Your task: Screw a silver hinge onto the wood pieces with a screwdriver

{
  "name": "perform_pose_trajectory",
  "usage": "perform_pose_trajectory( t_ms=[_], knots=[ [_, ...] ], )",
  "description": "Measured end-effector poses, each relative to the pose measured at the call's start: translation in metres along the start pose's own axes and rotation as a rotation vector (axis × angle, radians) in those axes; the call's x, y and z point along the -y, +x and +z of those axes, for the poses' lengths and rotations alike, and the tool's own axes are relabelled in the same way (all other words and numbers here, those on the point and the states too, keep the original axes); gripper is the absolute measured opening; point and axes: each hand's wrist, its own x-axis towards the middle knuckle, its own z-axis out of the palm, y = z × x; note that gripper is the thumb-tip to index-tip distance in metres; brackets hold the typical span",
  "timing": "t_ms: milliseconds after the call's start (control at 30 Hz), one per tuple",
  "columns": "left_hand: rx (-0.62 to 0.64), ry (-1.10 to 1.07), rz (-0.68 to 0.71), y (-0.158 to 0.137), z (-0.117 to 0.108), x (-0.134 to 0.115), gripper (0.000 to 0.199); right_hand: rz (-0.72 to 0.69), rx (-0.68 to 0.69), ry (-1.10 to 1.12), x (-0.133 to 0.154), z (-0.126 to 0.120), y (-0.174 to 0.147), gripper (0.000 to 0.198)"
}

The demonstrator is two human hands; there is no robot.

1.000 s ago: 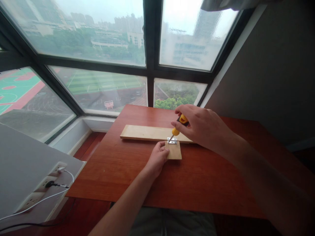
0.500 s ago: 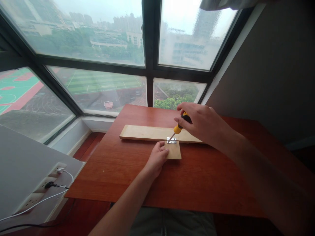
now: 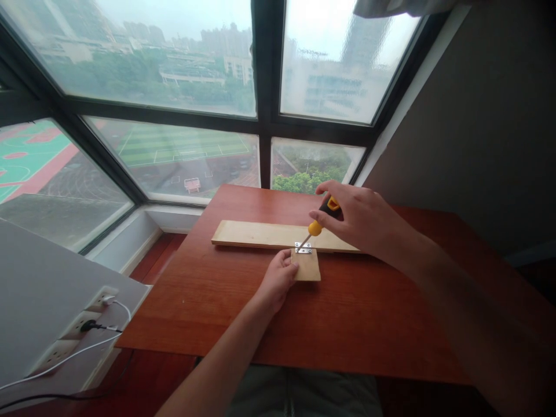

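My right hand (image 3: 354, 217) grips a yellow and black screwdriver (image 3: 315, 227) by its handle. The shaft slants down to the left, and its tip rests at the near left corner of a silver metal hinge (image 3: 303, 248). That hinge spans the joint between a long pale wooden board (image 3: 260, 234) and a small wooden piece (image 3: 307, 267). My left hand (image 3: 280, 277) is closed on the small piece's left edge, with the thumb on top. The right end of the long board is hidden behind my right hand and wrist.
A reddish-brown table (image 3: 208, 301) carries the boards. Windows with a dark frame (image 3: 264, 127) rise beyond its far edge. On the low wall at left, plugs and cables (image 3: 91, 326) run from sockets.
My right hand and the screwdriver handle have shifted and turned slightly, showing more yellow at the handle's end. The left hand and boards stay almost unmoved.
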Motion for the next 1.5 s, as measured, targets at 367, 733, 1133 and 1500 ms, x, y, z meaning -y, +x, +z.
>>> perform_pose_trajectory(
  t_ms=[367, 733, 1133, 1500],
  knots=[
    [-0.012, 0.001, -0.003, 0.000, -0.001, 0.000, 0.039, -0.123, 0.055, 0.119, 0.000, -0.006, -0.004, 0.033],
    [-0.002, 0.019, -0.006, -0.001, 0.001, -0.001, 0.036, -0.094, 0.000, 0.211, -0.006, -0.002, -0.001, 0.034],
    [0.026, 0.025, 0.016, 0.001, -0.002, 0.001, 0.036, 0.076, -0.060, -0.027, -0.007, 0.003, 0.002, 0.027],
    [0.016, 0.028, 0.009, -0.001, 0.000, -0.001, 0.035, 0.075, -0.042, 0.062, -0.006, 0.006, -0.001, 0.039]
  ],
)
